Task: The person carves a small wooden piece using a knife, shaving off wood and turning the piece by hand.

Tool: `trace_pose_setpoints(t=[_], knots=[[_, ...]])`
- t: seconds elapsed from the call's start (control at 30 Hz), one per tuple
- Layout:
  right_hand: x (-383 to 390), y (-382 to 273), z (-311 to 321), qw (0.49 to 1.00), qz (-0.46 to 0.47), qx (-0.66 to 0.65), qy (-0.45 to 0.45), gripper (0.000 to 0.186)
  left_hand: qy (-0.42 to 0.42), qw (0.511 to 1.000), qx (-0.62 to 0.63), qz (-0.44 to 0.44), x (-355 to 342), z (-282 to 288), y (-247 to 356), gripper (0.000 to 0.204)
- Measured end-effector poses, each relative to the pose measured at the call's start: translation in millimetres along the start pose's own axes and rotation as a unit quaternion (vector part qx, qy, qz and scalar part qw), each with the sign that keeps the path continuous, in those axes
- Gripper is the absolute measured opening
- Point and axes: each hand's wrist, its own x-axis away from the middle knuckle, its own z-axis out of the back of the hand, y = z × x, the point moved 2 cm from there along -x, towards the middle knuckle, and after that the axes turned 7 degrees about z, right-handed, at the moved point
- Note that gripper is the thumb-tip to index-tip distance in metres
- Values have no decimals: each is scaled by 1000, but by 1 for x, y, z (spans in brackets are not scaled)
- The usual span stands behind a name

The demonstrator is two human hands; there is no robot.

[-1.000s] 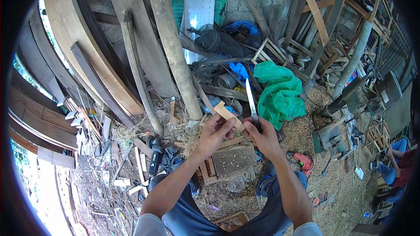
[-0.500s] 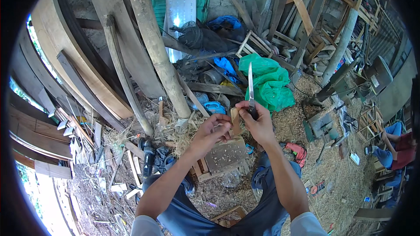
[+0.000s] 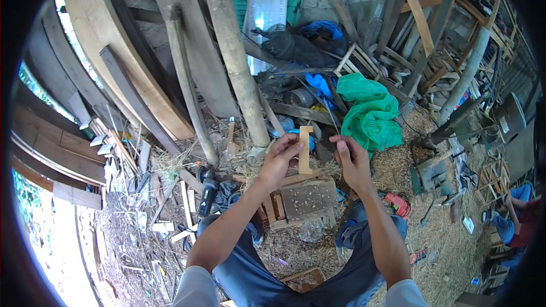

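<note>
While the left hand [image 3: 278,163] pinches a notched wooden piece [image 3: 305,153] near the far edge of the wooden stand [image 3: 310,200], the right hand [image 3: 354,165] hovers, fingers curled, past its far right corner, whether gripping anything I cannot tell.

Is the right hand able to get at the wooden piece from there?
Probably yes: the right hand, which seems to hold a thin blade, is close beside the wooden piece in the left hand, and nothing visible blocks the gap.
</note>
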Motion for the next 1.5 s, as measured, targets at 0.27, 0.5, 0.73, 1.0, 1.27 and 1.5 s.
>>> trace_pose_setpoints(t=[0.27, 0.5, 0.73, 1.0, 1.27, 1.5], knots=[[17, -26, -21, 969, 158, 165, -94, 22, 72, 994, 76, 7, 22, -3, 7, 20], [9, -42, -33, 945, 231, 198, -121, 20, 65, 994, 87, 17, 42, 5, -10, 21], [4, -14, -33, 961, 151, 172, -156, 23, 83, 996, 0, 30, 44, 12, -19, 17], [41, 61, -36, 945, -66, 252, -197, 33, 91, 953, 94, 273, 5, 48, -82, 20], [86, 115, -42, 942, -107, 185, -260, 34, -6, 903, -133, 409, -10, 46, -136, 26], [104, 146, -53, 908, -302, 109, -270, 36, -24, 908, -280, 310, -3, 58, -138, 36]])
